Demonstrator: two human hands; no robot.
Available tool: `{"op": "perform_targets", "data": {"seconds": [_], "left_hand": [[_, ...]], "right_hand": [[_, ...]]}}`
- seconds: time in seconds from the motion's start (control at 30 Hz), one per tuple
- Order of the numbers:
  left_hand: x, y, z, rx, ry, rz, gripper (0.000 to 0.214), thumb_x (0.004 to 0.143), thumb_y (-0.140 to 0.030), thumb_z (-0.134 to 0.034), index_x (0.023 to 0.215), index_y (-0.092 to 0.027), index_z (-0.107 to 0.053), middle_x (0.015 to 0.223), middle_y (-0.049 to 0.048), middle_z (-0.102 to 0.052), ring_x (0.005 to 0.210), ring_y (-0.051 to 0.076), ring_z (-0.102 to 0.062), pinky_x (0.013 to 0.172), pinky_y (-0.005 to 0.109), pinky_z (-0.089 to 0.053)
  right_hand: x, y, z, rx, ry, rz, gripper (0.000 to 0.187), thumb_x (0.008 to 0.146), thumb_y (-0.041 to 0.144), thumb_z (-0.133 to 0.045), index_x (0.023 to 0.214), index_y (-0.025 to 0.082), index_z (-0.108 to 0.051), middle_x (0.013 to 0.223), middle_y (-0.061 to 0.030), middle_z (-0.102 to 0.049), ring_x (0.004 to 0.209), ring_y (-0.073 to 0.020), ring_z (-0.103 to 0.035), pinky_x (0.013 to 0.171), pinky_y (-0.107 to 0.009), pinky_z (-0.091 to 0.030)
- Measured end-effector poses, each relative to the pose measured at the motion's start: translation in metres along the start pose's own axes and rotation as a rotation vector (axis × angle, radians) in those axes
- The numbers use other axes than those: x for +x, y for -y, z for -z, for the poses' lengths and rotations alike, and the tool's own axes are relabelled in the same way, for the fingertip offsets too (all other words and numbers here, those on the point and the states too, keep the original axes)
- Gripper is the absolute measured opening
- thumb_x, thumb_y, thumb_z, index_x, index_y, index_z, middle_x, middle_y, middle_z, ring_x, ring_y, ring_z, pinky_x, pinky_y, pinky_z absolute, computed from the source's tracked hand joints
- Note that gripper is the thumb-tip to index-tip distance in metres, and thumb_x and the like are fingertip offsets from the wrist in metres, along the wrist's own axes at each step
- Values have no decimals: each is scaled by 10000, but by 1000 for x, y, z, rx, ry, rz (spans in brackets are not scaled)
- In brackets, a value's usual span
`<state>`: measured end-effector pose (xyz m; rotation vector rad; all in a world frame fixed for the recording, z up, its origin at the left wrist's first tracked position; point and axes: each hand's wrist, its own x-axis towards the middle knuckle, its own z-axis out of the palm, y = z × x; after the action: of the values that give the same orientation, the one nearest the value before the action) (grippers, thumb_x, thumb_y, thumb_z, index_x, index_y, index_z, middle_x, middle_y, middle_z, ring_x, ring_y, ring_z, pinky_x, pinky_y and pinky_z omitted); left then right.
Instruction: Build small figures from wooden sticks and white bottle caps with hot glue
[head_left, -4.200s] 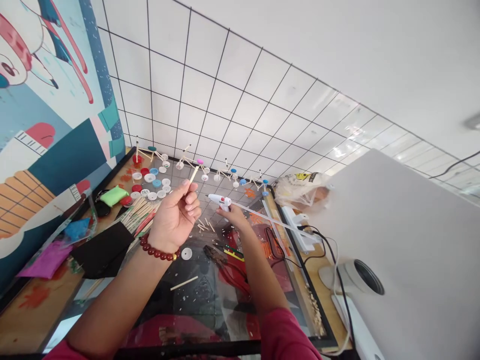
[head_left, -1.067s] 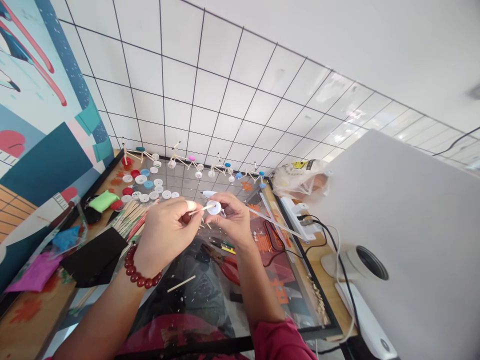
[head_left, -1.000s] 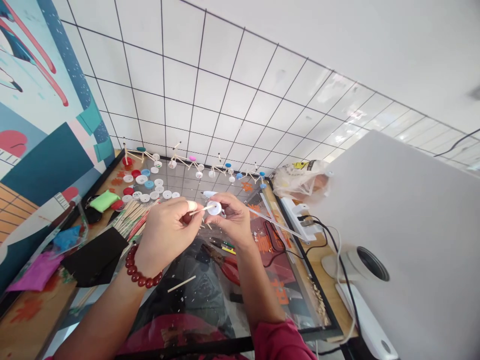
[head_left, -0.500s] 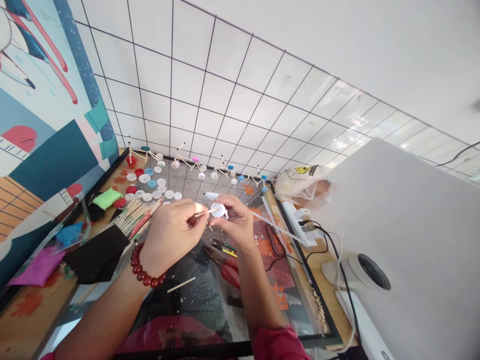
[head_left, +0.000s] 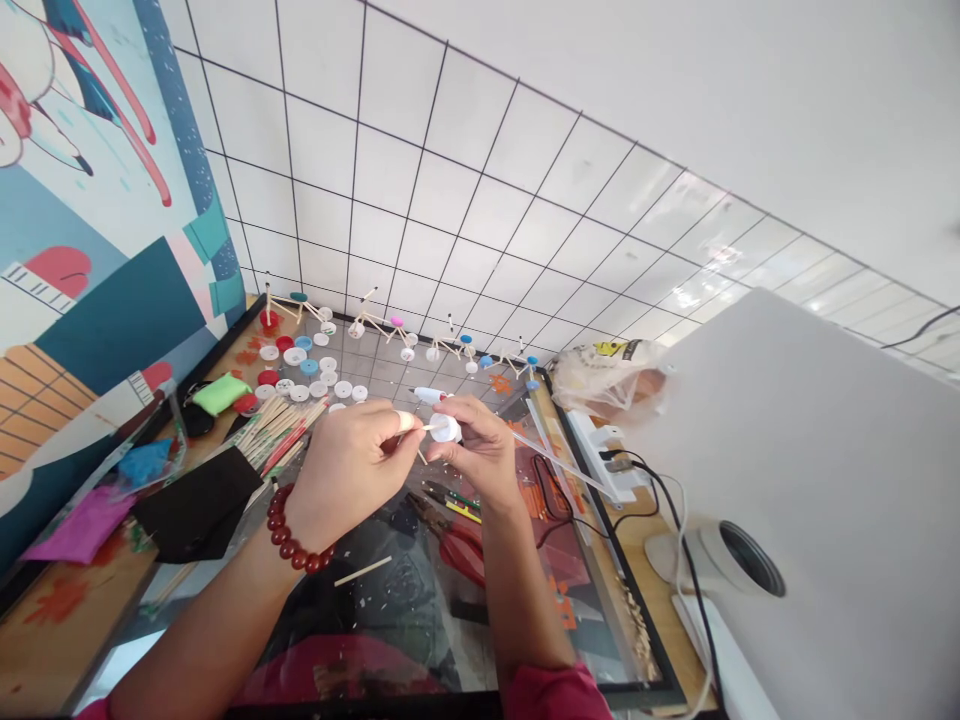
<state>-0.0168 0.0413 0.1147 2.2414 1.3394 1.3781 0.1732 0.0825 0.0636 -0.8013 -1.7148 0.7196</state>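
My left hand (head_left: 364, 455) is closed in a pinch on a thin wooden stick (head_left: 429, 428). The stick's far end meets a white bottle cap (head_left: 445, 429), which my right hand (head_left: 486, 448) grips between thumb and fingers. Whether the stick is fixed to the cap or only touches it, I cannot tell. Another short stick end (head_left: 422, 457) shows just below the cap. Behind my right fingers lies the nozzle of a white and blue glue gun (head_left: 429, 396), its body mostly hidden. A pale wrap covers a finger of my left hand.
Loose bottle caps (head_left: 309, 367) lie at the back left, before a row of small stick-and-cap models (head_left: 397, 322). A stick bundle (head_left: 279, 428) and black sheet (head_left: 199, 505) are left. Red-handled pliers (head_left: 459, 552) lie below my hands; a power strip (head_left: 606, 455) and cables are right.
The cap has turned in my right hand, showing more of its side. Both hands stay together, and the whole view has shifted slightly.
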Motion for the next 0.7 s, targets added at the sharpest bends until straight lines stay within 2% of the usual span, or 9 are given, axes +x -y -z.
{"op": "perform_targets", "data": {"seconds": [0.17,0.37,0.57,0.7], "left_hand": [[-1,-2,0,37,14,-43,311,875,-150,-581,566,-187,-580,535,-22,-500,522,110,-447,526,266,-319],[-4,-1,-1,68,38,-63,343,890,-143,-559,550,-176,-525,542,-26,-448,541,114,-412,568,282,-318],[-3,3,-4,61,24,-55,314,891,-156,-571,577,-168,-561,560,-22,-478,562,116,-444,567,282,-327],[-3,5,-6,110,18,-129,255,874,-100,-562,637,-166,-631,613,-2,-550,632,140,-507,586,289,-357]], "right_hand": [[1,2,2,-1,17,-30,395,681,518,-851,1001,303,-768,950,-46,-716,911,-225,-653,859,-384,-518],[1,5,2,39,22,-48,404,672,551,-843,979,294,-781,918,-41,-722,879,-217,-639,849,-374,-497],[2,8,4,122,46,-51,397,664,496,-869,1003,304,-790,884,-28,-705,812,-190,-613,774,-322,-480],[1,7,6,114,64,-121,411,663,527,-858,986,280,-795,884,-38,-710,817,-203,-617,786,-335,-482]]}}
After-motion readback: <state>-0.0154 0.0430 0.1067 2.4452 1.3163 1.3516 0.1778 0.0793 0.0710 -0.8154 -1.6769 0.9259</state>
